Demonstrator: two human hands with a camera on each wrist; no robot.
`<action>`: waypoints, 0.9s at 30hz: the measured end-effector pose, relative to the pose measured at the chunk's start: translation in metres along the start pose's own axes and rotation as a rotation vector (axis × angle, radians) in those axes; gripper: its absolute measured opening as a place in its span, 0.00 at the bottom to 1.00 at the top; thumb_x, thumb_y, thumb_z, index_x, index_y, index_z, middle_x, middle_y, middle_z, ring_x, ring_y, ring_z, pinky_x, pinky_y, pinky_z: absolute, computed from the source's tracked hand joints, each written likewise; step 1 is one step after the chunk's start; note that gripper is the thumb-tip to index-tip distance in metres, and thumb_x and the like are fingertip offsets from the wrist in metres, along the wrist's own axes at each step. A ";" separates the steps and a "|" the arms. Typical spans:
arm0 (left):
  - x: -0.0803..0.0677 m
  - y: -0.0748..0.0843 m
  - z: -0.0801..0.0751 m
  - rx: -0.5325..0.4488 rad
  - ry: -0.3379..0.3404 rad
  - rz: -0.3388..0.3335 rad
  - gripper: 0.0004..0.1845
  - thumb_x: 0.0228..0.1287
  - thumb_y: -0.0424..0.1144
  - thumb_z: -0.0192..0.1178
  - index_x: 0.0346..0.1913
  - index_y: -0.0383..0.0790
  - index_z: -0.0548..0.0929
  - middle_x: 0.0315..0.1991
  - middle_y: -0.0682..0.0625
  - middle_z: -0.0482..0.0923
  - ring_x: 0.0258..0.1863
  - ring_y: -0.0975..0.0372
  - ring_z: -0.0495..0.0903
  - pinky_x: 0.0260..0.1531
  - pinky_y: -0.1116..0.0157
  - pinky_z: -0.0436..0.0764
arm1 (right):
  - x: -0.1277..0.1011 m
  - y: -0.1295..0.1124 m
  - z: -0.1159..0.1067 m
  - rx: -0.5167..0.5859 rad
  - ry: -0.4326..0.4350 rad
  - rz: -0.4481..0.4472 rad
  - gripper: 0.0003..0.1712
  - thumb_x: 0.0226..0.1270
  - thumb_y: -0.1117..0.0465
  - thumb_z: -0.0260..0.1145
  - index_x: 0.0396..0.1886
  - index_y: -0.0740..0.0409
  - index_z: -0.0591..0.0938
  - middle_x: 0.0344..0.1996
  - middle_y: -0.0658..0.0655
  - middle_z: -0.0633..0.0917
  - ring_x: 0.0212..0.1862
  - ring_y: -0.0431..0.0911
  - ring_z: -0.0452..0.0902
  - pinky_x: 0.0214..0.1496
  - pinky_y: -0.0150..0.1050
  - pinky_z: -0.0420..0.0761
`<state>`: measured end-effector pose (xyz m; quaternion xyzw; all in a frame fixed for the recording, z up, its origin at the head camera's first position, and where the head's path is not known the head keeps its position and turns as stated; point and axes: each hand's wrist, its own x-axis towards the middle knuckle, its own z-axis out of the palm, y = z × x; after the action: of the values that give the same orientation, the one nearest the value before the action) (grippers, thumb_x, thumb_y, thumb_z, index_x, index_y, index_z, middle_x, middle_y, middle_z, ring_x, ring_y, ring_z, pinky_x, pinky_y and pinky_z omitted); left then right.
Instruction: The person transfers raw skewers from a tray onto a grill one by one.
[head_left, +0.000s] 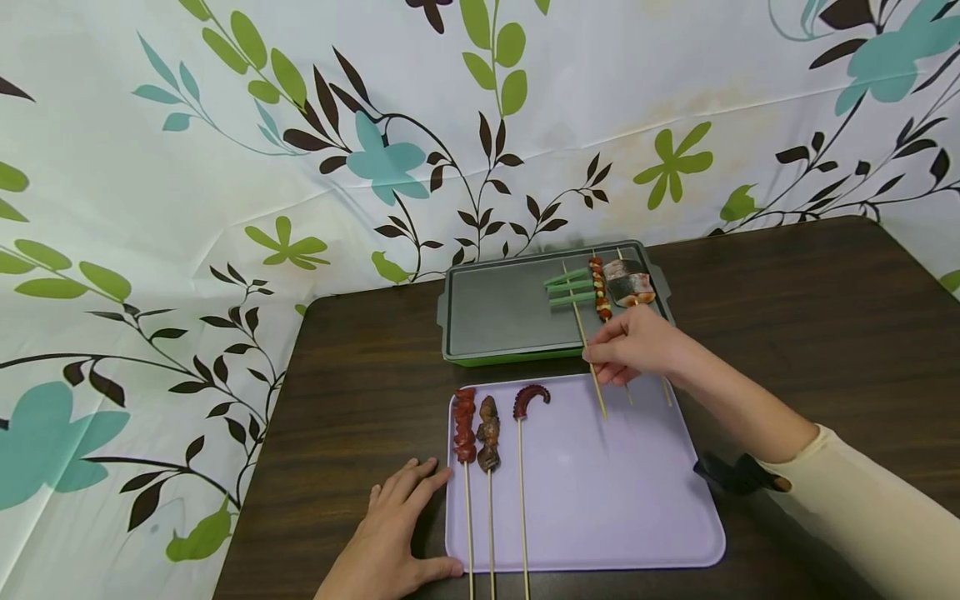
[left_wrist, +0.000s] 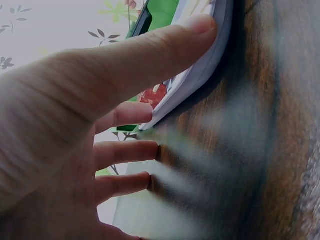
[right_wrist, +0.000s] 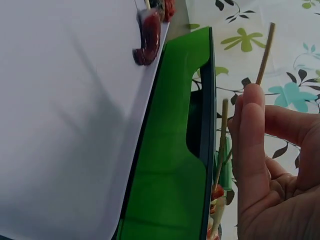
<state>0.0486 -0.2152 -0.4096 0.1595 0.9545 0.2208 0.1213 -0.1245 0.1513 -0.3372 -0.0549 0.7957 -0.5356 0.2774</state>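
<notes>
My left hand [head_left: 397, 533] lies flat on the dark table, fingers straight. Its thumb [left_wrist: 150, 55] presses against the left edge of a lavender tray [head_left: 600, 500]. That tray holds three skewers: a red one [head_left: 465, 425], a brown one [head_left: 488, 433] and an octopus tentacle [head_left: 529, 400]. My right hand [head_left: 633, 346] hovers at the near rim of a green grill tray [head_left: 495, 317]. Its fingers [right_wrist: 252, 130] pinch a bamboo stick, apparently that of the green vegetable skewer [head_left: 567, 287]. A red-and-yellow skewer [head_left: 600, 287] and a fish skewer [head_left: 630, 283] lie beside it on the grill.
A leaf-patterned cloth [head_left: 225, 167] hangs behind and to the left of the brown table [head_left: 787, 317]. The skewer sticks on the grill overhang onto the lavender tray's far right corner. The grill's left half is bare. A black strap [head_left: 731, 473] sits at my right wrist.
</notes>
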 end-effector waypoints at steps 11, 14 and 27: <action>0.000 0.000 -0.001 0.000 0.002 0.006 0.54 0.40 0.74 0.67 0.72 0.54 0.67 0.70 0.48 0.63 0.71 0.45 0.58 0.54 0.27 0.58 | 0.007 -0.001 -0.003 -0.046 0.062 -0.016 0.18 0.66 0.63 0.67 0.48 0.76 0.82 0.22 0.59 0.87 0.25 0.48 0.85 0.29 0.41 0.84; 0.000 0.000 -0.001 -0.001 -0.002 0.002 0.54 0.40 0.75 0.66 0.72 0.55 0.67 0.71 0.48 0.63 0.71 0.45 0.58 0.54 0.27 0.57 | 0.007 0.000 -0.003 -0.063 0.093 -0.033 0.18 0.65 0.64 0.68 0.47 0.76 0.83 0.22 0.59 0.87 0.25 0.49 0.86 0.28 0.41 0.84; -0.001 0.002 0.001 0.005 -0.011 -0.013 0.55 0.39 0.76 0.66 0.72 0.55 0.67 0.70 0.49 0.63 0.71 0.45 0.58 0.55 0.27 0.58 | 0.008 0.002 0.002 -0.164 0.152 -0.041 0.13 0.65 0.63 0.68 0.41 0.71 0.85 0.22 0.57 0.87 0.26 0.49 0.86 0.27 0.41 0.84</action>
<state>0.0501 -0.2139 -0.4092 0.1551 0.9553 0.2168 0.1278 -0.1300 0.1478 -0.3423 -0.0529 0.8543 -0.4769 0.2000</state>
